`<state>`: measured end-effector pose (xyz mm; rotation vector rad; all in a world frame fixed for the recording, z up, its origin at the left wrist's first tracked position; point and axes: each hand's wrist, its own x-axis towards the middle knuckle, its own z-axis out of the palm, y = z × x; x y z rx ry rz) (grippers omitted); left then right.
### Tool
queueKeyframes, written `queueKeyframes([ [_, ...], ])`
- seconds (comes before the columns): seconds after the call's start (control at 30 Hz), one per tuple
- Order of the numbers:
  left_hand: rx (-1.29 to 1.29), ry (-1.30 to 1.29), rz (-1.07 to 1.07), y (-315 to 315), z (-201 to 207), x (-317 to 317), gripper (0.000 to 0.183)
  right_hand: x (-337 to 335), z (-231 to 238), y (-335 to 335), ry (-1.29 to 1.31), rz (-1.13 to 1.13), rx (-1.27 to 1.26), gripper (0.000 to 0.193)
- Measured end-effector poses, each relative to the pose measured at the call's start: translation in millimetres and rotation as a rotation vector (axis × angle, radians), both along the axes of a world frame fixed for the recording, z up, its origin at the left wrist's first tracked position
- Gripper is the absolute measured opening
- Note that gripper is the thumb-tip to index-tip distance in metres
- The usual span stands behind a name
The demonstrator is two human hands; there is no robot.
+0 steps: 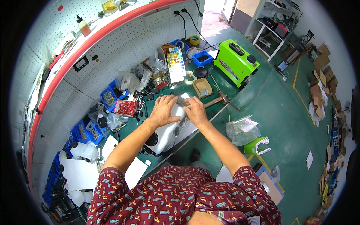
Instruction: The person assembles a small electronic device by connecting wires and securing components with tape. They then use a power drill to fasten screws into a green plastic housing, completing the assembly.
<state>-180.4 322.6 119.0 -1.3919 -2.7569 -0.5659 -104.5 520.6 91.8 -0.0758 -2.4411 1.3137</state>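
A glossy white plastic housing (167,131) with a round black part at its near end lies at the bench's front edge. My left hand (164,110) is wrapped over its far end, fingers bent and thumb along its top. Close beside it, my right hand (195,111) has its fingers curled in at the housing's right side; what they pinch is hidden. Between the hands shows a small dark piece (180,101), too unclear to name. Just right of my right hand lies a wooden-handled hammer (222,98).
Beyond my hands are a cardboard tray (202,88), a colour sticker sheet (176,63) and a bright green machine (237,62). Red parts fill a box (125,108) at left, near blue bins (95,133). A plastic bag (243,130) lies on the floor at right.
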Motion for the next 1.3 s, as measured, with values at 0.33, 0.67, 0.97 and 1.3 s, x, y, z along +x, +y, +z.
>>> queueKeyframes([
  [0.33, 0.088, -0.042, -0.017, -3.2, -5.8, 6.2, 0.084, -6.9, 15.1, -9.8, -0.186, -0.121, 0.370, 0.031],
  [0.67, 0.023, 0.025, -0.045, 4.6, 0.2, 2.3, 0.073, -3.4, -7.8, 6.2, -0.191, -0.179, 0.333, 0.032],
  [0.97, 0.061, 0.063, -0.077, 6.8, -3.3, 3.1, 0.076, -4.8, -32.0, 19.2, 0.007, -0.057, 0.083, 0.032],
  [1.3, 0.064, 0.010, -0.044, 8.6, -11.0, 3.6, 0.081, 33.5, -56.9, 60.2, -0.364, 0.130, -0.632, 0.048],
])
